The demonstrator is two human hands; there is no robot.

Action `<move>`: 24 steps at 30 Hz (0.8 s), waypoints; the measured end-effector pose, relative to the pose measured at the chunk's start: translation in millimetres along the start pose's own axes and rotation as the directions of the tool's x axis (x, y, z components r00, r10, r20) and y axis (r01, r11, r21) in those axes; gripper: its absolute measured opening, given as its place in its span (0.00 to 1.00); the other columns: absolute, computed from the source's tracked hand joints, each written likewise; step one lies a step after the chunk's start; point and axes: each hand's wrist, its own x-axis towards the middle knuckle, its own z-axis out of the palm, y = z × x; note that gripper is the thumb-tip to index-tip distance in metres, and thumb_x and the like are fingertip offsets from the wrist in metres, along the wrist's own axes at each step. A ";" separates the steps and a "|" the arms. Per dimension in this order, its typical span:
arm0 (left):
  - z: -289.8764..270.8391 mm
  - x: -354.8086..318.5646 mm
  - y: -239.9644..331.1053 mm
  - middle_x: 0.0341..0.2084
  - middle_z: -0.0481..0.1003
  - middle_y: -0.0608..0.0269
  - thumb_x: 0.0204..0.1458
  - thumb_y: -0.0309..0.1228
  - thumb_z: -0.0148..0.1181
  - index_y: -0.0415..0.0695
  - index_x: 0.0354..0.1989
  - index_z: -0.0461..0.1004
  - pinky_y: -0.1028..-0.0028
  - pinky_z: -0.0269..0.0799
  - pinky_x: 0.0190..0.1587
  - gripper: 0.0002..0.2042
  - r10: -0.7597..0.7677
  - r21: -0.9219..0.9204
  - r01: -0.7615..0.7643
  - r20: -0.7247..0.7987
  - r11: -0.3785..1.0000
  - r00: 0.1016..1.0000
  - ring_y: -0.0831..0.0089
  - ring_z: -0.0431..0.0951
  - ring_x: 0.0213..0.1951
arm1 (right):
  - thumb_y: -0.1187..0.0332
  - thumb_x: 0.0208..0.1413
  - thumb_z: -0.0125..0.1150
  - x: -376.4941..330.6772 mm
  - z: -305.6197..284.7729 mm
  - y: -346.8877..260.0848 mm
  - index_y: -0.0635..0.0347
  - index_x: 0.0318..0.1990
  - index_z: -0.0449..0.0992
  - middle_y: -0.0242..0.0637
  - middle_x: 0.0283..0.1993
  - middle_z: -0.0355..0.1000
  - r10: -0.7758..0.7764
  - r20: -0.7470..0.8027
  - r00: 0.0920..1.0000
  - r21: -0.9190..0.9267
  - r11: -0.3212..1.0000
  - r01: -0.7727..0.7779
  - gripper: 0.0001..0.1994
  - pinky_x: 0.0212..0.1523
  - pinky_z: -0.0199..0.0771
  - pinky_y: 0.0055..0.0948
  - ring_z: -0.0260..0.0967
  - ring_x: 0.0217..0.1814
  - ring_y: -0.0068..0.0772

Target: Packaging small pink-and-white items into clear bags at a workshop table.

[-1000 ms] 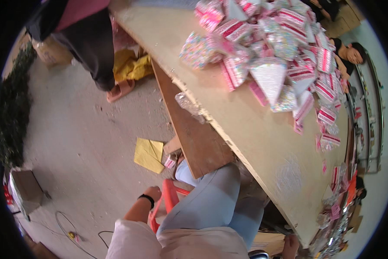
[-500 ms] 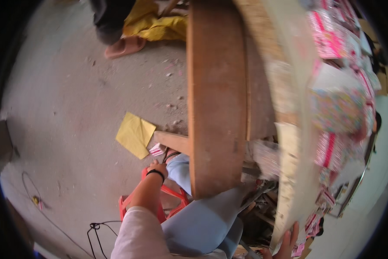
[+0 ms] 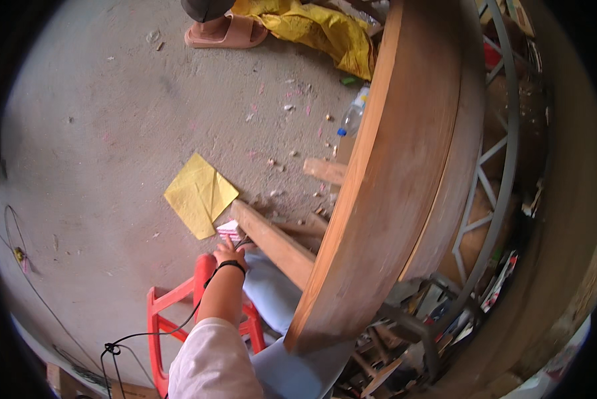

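My left hand (image 3: pixel 228 253), with a black band at the wrist, reaches down past the red plastic stool (image 3: pixel 204 272). Its fingers are stretched out at a small pink-and-white packet (image 3: pixel 229 230) near the floor; whether they touch it I cannot tell. A yellow sheet (image 3: pixel 200 194) lies on the floor just beyond the packet. Beside it, a wooden leg or brace (image 3: pixel 272 239) slants out from under the wooden board (image 3: pixel 391 166). My right hand is out of the picture.
Another person's foot in a pink slipper (image 3: pixel 229 32) stands at the far side, beside a yellow sack (image 3: pixel 312 33). A clear bottle (image 3: pixel 353 118) lies near the board. A grey metal frame (image 3: pixel 508 133) runs at the right. Black cable (image 3: pixel 112 348) trails at the lower left.
My view has swung down and away from the tabletop of pink packages, so my right hand has left the picture. My left hand now has its fingers stretched at the packet.
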 end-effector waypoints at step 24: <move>-26.1 32.0 -1.9 0.67 0.34 0.64 0.58 0.45 0.36 0.70 0.58 0.62 0.56 0.53 0.53 0.19 0.012 0.111 -0.006 -0.059 0.994 0.998 0.52 0.44 0.65 | 0.63 0.47 0.61 42.2 0.5 10.9 0.76 0.61 0.25 0.73 0.62 0.40 0.027 -0.010 1.000 -0.021 0.999 -0.027 0.49 0.63 0.45 0.45 0.43 0.64 0.66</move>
